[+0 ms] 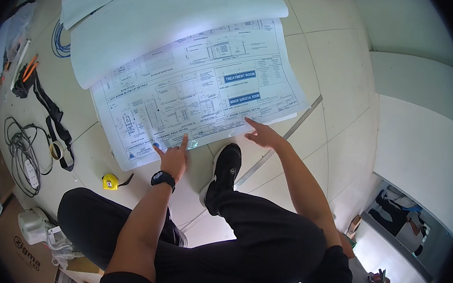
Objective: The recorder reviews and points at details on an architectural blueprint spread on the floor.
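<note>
Both hands lie open on the drawing sheet (198,91) spread on the floor (338,76). The left hand (173,158) points with a finger; the right hand (263,135) presses the edge. The sheet's top is rolled over, hiding the rest.

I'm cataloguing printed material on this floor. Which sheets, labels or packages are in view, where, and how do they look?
Large white drawing sheet: floor centre, line plans, top rolled; both hands at its near edge.
Two blue rectangular labels: on the sheet's right half.
Brown cardboard box: lower left, dark lettering.

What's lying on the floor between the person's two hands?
In the head view, between the left hand and right hand lie the large white paper drawing sheet's near edge and a black shoe's toe.
</note>
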A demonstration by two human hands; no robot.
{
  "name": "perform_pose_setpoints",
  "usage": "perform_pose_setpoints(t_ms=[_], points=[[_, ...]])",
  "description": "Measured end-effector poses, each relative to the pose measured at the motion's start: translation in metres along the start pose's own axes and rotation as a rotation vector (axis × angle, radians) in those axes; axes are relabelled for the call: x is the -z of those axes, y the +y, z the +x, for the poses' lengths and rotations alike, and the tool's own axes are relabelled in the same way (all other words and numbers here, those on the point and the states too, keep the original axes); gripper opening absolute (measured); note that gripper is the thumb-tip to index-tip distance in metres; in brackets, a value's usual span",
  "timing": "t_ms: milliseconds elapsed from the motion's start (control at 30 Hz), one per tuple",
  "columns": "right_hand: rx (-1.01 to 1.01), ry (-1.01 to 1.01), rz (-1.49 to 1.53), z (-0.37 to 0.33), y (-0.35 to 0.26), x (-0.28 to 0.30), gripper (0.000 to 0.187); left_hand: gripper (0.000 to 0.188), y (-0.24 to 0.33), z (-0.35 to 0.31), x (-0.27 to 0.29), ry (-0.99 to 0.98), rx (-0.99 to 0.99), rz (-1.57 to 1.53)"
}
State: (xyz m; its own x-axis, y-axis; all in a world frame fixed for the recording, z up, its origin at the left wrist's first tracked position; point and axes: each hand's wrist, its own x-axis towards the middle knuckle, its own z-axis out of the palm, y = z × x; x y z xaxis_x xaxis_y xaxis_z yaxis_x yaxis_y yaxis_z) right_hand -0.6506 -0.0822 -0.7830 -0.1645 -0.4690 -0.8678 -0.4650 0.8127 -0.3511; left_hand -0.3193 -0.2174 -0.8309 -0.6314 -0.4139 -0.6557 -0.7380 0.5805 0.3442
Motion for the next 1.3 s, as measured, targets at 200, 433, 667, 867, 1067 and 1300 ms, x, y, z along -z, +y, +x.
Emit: perform_pose_setpoints(t_ms=[200,433,667,867,1067,1300], points=[[0.067,0.064,0.073,0.006,0.017,-0.003,0.07,0.069,0.001,0.001,0.0,-0.003,-0.004,0.013],[-0.067,0.125,0.683,-0.001,0.029,0.007,0.062,0.068,0.001,0.0,0.004,-0.013,0.006,-0.015],[-0.085,0.159,0.716,-0.004,0.027,0.007,0.06,0.069,0.002,0.0,0.005,-0.006,0.005,-0.016],[-0.064,0.179,0.713,-0.003,0.033,0.006,0.06,0.068,0.005,0.001,0.008,-0.021,0.008,0.0],[-0.065,0.178,0.687,-0.004,0.024,0.008,0.059,0.066,-0.001,0.001,-0.002,0.01,0.007,0.011],[-0.059,0.171,0.686,-0.005,0.031,0.009,0.056,0.066,0.007,0.002,0.005,-0.016,0.024,0.03]])
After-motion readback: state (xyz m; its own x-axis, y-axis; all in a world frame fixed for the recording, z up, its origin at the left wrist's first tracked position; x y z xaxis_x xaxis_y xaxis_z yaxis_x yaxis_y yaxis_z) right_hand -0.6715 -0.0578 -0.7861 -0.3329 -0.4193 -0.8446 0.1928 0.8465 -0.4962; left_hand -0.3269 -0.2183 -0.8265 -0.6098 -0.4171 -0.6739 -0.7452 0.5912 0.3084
